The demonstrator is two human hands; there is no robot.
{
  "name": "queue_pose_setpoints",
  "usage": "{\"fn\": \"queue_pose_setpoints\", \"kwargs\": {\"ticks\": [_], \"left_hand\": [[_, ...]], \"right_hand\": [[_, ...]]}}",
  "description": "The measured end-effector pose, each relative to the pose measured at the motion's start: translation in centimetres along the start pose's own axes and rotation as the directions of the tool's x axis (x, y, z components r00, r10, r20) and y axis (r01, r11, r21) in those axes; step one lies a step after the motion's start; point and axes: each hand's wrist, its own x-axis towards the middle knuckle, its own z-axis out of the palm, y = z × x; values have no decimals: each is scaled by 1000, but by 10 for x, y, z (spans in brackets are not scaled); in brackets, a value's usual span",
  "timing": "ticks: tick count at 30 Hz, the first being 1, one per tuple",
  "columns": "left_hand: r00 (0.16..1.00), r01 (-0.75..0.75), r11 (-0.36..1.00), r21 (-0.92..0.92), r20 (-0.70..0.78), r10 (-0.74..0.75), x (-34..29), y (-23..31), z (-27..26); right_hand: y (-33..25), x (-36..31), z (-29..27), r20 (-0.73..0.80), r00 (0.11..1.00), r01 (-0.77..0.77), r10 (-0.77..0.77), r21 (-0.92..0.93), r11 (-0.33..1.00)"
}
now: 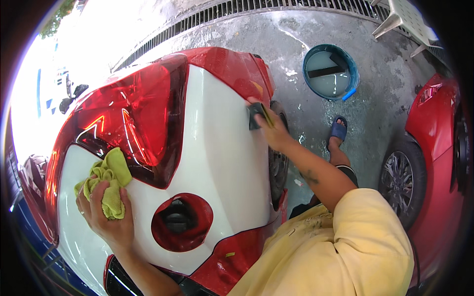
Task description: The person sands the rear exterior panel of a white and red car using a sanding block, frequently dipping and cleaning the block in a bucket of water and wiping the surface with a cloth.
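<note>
My left hand [104, 209] grips a bunched green towel [112, 172]. It presses the towel on the white panel of a red and white car [222, 143], beside the red tail light [133, 118]. Farther right, my right hand [270, 127] holds a thin dark folded sheet [256, 116] that looks like sandpaper. The sheet lies against the white panel's edge above the rear wheel [279, 167]. My fingers cover part of it. Between my arms is the round, open fuel filler recess [197, 237], red inside with a dark cap.
A blue bucket [354, 79] of cloudy water with dark strips stands on the wet concrete floor [375, 118]. Another red car [434, 207] is at the right. A white plastic chair [412, 19] stands far right, near a floor grate [217, 12]. My sandalled foot [338, 129] is below the bucket.
</note>
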Motion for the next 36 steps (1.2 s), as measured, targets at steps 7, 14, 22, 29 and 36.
{"fn": "queue_pose_setpoints", "kwargs": {"ticks": [7,14,22,29,36], "left_hand": [[999,-39,999,4,-36,40,0,-2,3],[999,-3,1000,-4,-51,3,-5,-1,7],[990,-82,995,62,-110,88,-6,-18,13],[992,-12,998,61,-128,20,-9,-11,9],[985,51,997,61,-169,-40,-10,-13,15]], "right_hand": [[61,-42,-112,-264,839,-475,475,71,877],[41,-45,-96,-454,871,-296,187,-181,938],[31,-98,-84,-200,816,-442,542,387,809],[40,-126,-134,-61,969,-233,238,-544,806],[72,-73,-253,-69,928,-317,366,-662,679]]}}
